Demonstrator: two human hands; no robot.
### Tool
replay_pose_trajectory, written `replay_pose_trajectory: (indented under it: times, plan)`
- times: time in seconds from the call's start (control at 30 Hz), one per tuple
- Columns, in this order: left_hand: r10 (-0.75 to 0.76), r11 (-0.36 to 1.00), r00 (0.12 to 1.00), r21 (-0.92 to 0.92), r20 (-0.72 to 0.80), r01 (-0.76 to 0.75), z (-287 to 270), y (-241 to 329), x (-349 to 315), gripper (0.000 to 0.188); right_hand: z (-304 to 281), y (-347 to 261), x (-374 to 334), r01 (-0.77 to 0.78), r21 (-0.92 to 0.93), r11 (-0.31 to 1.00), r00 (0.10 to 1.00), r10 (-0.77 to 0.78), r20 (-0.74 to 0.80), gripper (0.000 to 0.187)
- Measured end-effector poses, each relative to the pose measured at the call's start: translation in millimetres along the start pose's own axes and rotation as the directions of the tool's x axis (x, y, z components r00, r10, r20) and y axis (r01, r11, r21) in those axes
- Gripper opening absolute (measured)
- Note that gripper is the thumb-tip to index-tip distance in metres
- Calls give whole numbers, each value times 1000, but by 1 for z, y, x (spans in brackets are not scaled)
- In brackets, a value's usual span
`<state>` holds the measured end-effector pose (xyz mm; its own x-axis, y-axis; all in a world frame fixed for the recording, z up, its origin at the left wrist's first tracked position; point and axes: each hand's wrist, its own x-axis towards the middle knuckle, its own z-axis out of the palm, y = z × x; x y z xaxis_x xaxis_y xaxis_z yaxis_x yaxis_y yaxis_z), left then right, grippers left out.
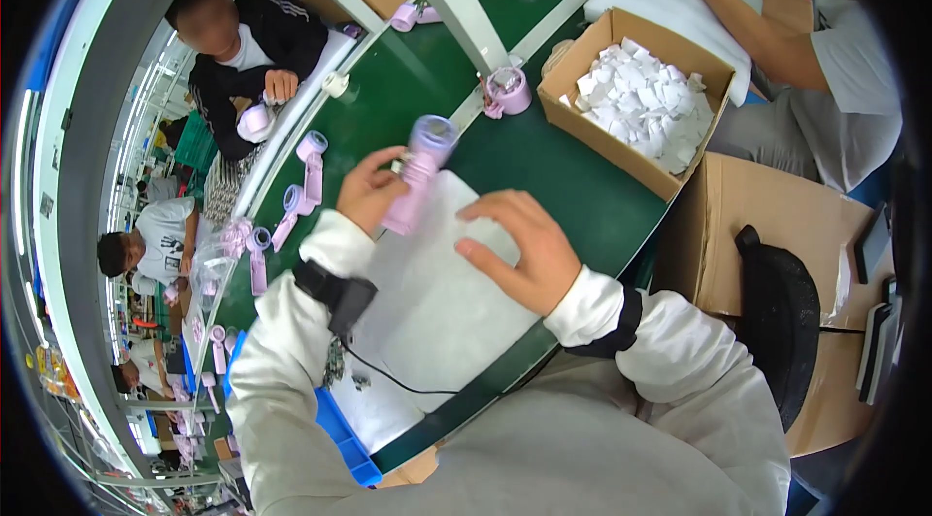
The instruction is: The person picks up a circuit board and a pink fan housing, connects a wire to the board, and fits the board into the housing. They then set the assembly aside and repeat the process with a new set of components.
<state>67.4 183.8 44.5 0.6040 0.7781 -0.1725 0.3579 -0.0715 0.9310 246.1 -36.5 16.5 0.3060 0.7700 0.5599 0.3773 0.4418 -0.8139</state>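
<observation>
My left hand (372, 190) grips a pink handheld fan (416, 184) by its upper handle. The fan's round purple-rimmed head points away from me, and its handle slants down over a white foam sheet (427, 293). To the right, my right hand (532, 249) hovers over the sheet with thumb and fingers apart and nothing in it. Both wrists wear black bands, and a thin cable hangs from the left one. Several more pink fans (313, 171) lie on the green bench at the left.
Past the sheet stands a pink round part (507, 91) by a metal post. An open cardboard box (621, 99) of white paper pieces sits at the right, with a closed carton (767, 225) nearer. A blue tray (345, 438) is at the front left. Co-workers sit across and at the right.
</observation>
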Motion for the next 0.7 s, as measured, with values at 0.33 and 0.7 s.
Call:
replay_pose_trajectory:
  times: [0.33, 0.7]
  plan:
    - [133, 680, 846, 669, -516, 301, -172, -49, 241, 83, -1, 14, 2, 27, -127, 992, 958, 11, 288, 22]
    - [278, 648, 860, 745, -429, 162, -228, -114, 387, 101, -5, 27, 14, -53, -195, 979, 810, 156, 565, 29]
